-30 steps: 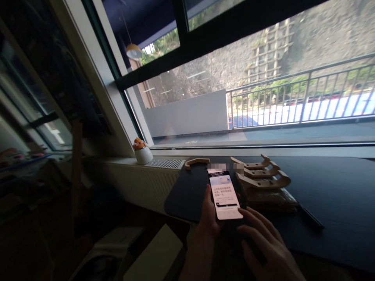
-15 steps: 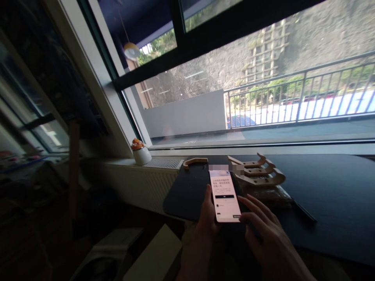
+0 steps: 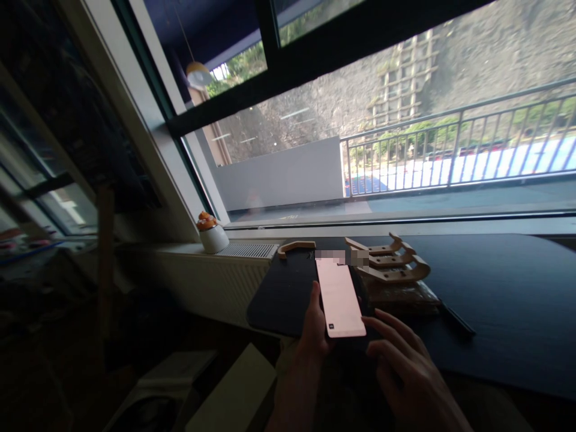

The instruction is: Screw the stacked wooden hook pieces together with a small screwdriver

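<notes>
Below dark-framed window glass (image 3: 360,114), lower centre, the left hand (image 3: 314,327) is gripping a flat black smartphone (image 3: 341,298), presumably freeing the empty right hand (image 3: 405,357).

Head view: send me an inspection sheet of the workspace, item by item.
Surface: dark table, rounded corners.
Things in hand: phone, lit and mostly blank.
Clutter: curved wooden pieces by a wrapped package; dark stick; separate wooden piece, far left.
Hands: left hand holds the phone; right hand open at its lower right edge, contact unclear.
Cables: cord above a lamp.
Surroundings: window, radiator, white pot.
</notes>
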`<state>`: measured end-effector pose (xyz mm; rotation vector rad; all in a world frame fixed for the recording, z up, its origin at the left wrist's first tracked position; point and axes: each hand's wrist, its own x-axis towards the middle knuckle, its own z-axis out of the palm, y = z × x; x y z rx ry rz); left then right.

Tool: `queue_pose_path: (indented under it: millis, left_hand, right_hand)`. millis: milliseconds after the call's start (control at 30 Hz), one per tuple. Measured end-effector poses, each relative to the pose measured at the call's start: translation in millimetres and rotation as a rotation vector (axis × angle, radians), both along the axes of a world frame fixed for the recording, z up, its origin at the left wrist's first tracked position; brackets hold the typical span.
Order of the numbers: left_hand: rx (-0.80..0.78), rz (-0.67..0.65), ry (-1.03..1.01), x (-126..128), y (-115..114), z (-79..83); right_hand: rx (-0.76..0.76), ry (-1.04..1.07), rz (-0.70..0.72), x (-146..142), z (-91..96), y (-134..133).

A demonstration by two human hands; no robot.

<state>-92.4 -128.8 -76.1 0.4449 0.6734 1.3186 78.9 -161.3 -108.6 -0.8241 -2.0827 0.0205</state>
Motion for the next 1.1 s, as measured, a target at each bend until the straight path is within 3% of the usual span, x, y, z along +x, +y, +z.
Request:
queue_pose_path:
  millis: [267, 700, 1100]
  left_hand:
    - [0.046, -0.007, -0.064, -2, 6, -11.8]
    - [0.016, 0.015, -0.052, -1, 4, -5.3]
    - [0.028, 0.027, -0.069, -1, 4, -6.5]
  right_hand:
    - [0.051, -0.037, 0.024, -1, -2.7, -2]
    - [0.059, -0.146, 0.072, -2, -3.7, -5]
    - [0.080, -0.071, 0.053, 5, -4.3, -3]
